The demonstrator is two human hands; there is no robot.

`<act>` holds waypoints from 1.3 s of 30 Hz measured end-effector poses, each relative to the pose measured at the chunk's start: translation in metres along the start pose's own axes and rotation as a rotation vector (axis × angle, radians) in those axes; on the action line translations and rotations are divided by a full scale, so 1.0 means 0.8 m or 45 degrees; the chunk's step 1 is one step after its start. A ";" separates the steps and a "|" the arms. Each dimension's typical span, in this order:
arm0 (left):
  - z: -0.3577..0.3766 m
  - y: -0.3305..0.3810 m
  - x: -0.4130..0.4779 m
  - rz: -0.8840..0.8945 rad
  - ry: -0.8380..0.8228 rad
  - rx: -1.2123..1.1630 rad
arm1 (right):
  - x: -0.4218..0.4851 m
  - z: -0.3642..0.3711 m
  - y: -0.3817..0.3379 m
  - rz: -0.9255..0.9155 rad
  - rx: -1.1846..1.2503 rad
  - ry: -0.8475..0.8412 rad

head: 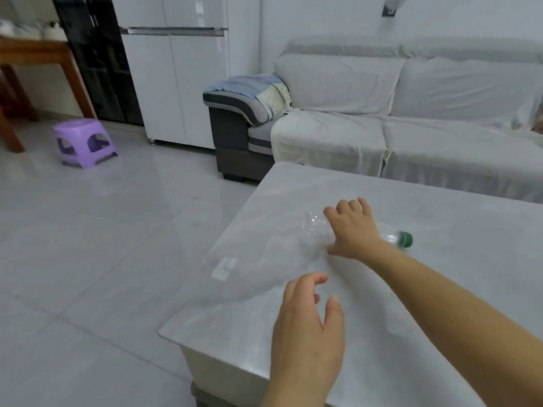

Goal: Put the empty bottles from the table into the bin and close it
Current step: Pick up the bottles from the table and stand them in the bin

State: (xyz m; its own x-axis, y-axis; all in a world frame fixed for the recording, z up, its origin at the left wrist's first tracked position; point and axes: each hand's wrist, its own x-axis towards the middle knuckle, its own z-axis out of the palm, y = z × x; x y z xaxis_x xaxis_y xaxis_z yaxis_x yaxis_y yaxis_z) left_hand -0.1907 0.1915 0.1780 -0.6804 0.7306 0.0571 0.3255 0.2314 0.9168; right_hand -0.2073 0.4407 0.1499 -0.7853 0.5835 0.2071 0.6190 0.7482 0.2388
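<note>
Single head cam, wide-angle, worn by the person, looking fwd + down. Near field: pale table [440, 289] fills lower right, close up, w/ both forearms entering from the bottom edge. Mid/far: tiled floor [88, 245] on the left, sofa [411, 113] behind the table, fridge [182, 83] at the back wall. Edges blurred. No 2nd view, so no overlap.

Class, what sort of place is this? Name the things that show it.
Probably a home living room: a covered sofa, a low table before it, a fridge and a purple stool on the tiled floor.
</note>
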 end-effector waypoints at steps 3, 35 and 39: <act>0.002 -0.001 -0.007 0.040 -0.017 0.037 | -0.059 -0.054 0.006 -0.011 0.226 0.047; 0.100 -0.096 -0.186 0.670 -1.015 1.036 | -0.638 0.065 -0.055 0.198 0.651 -0.230; 0.114 -0.131 -0.255 0.846 -1.198 1.168 | -0.636 0.052 -0.044 0.067 0.617 -0.196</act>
State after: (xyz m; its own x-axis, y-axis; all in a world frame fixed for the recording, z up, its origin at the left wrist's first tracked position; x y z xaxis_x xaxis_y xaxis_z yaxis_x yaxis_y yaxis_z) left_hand -0.0259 0.0771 0.0345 0.3086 0.9195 -0.2434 0.9378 -0.2514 0.2393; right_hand 0.1695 0.1304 -0.0030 -0.7688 0.6370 0.0558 0.6083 0.7555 -0.2434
